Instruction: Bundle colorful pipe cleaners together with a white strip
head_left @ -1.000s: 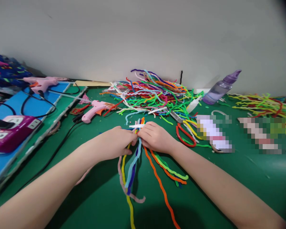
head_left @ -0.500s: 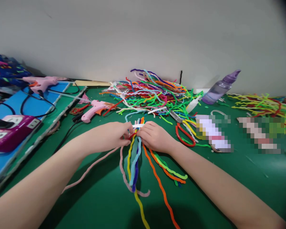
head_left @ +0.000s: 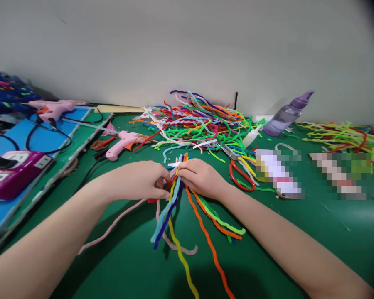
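Note:
Several fuzzy pipe cleaners fan out towards me from one gathered point on the table. My right hand (head_left: 202, 176) is closed over that gathered point, and its fingertips hide the joint. Curled from the left side, my left hand (head_left: 151, 180) pinches at the bundle, with red pipe cleaner showing at its fingers. A light blue pipe cleaner (head_left: 163, 216) and a dark blue one (head_left: 162, 230) slant down to the left. Yellow (head_left: 182, 257), pink (head_left: 120, 222) and orange (head_left: 210, 245) strands spread out. A white strip (head_left: 173, 165) lies at the top of the bundle.
Behind my hands is a heap of pipe cleaners (head_left: 199, 120). Red-handled scissors (head_left: 241, 180), a small white bottle (head_left: 252, 135) and a purple water bottle (head_left: 283, 118) are to the right. A pink glue gun (head_left: 124, 143) and a purple power strip (head_left: 21, 172) are on the left.
The light and dark blue pipe cleaner ends have swung to the left. My left hand has shifted slightly left and down; my right hand stays in place.

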Demonstrator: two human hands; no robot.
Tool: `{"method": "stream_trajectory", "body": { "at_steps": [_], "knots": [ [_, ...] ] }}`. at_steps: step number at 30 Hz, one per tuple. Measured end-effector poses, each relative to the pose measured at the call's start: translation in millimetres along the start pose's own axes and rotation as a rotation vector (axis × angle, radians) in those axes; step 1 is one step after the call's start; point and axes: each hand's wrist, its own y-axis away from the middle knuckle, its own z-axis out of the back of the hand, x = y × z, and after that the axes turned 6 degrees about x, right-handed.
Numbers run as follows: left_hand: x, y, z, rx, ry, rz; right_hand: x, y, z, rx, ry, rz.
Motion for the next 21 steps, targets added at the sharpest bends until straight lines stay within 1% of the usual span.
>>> {"method": "stream_trajectory", "body": {
  "at_steps": [3,5,9,12,16,21],
  "knots": [
    [-5,4,1.8,0.079,0.016,-0.041,-1,0,0,-0.004,-0.022,-0.01],
    [-9,6,2.3,0.11,0.024,-0.06,-2,0,0,-0.012,-0.027,-0.008],
    [-16,9,-0.3,0.151,0.006,-0.101,-3,1,-3,-0.036,-0.024,0.0],
    [-23,9,-6.5,0.159,-0.045,-0.108,-4,1,-3,-0.052,-0.017,0.002],
    [-35,12,-18.4,0.104,-0.136,-0.106,-5,2,-3,-0.044,-0.013,-0.001],
    [-60,22,-28.5,0.006,-0.258,-0.056,-6,2,-2,-0.031,-0.057,0.031]
  ]
}}
